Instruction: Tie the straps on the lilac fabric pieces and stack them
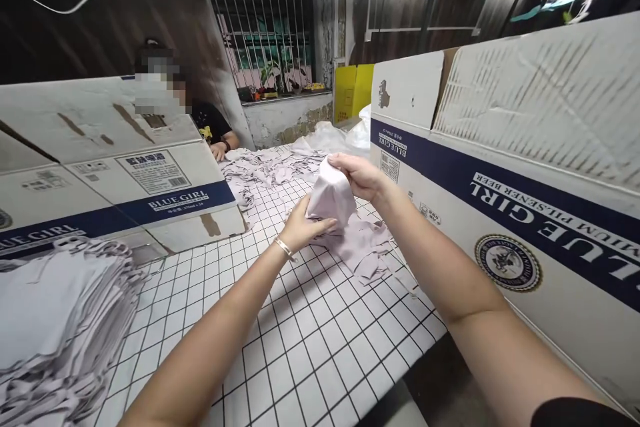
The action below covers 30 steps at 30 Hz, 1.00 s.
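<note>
stack (45, 307) of pale, greyish-lilac cloth lies at the near left of the tabletop (310, 347), which is white with a dark grid. just beyond it is a white-and-blue carton (110, 180) lettered "blue girl". past that carton, on the far side, is another person in a dark top (215, 119), one hand (219, 150) by a spread of loose cloth pieces (267, 167). near the middle comes the left hand (303, 223), a bracelet (285, 249) on its wrist; its grip pinches the lower left part of a pale cloth piece (333, 197), thumb across the front. this piece is held up above the tabletop, between the two hands. the right hand (360, 175) has its grip pinched on the top edge of the same piece. below and a little to the right lies a loose heap (365, 247) of similar cloth. a second "blue girl" carton (500, 180) stands along the right, beside the right forearm.
</note>
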### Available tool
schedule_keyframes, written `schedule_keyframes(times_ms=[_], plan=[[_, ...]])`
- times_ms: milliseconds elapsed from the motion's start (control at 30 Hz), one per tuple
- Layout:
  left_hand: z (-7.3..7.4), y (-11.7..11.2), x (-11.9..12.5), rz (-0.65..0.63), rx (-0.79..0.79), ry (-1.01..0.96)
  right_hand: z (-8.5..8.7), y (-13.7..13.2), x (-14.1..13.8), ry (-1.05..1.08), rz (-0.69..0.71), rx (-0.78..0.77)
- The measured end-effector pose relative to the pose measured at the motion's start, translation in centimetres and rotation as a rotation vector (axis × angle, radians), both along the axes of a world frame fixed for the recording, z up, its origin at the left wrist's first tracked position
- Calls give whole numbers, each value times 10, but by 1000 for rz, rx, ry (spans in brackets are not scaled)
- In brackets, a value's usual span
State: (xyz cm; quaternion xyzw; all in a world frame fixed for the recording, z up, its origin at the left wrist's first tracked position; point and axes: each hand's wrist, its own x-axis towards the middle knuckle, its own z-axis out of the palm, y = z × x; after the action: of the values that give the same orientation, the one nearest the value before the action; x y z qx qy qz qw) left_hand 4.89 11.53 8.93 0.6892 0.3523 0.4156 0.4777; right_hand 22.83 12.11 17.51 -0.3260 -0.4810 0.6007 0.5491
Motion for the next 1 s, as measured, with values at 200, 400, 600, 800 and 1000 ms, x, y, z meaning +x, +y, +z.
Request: schedule_keyframes(times_ms=[200,400,600,800,1000], plan=[[19,-76,-62,39,-294,-264,-4,-41,-24,209,170,-204],[30,-120,-119,-28,-596,-442,-41,-63,-60,304,188,-314],[34,-125,-129,-179,-610,-510,-27,-72,-90,202,269,-273],[57,-119,-120,-26,-468,-546,-13,-66,-95,58,202,-160],[69,-111,-115,-51,-392,-597,-3,-68,-90,37,113,-113]])
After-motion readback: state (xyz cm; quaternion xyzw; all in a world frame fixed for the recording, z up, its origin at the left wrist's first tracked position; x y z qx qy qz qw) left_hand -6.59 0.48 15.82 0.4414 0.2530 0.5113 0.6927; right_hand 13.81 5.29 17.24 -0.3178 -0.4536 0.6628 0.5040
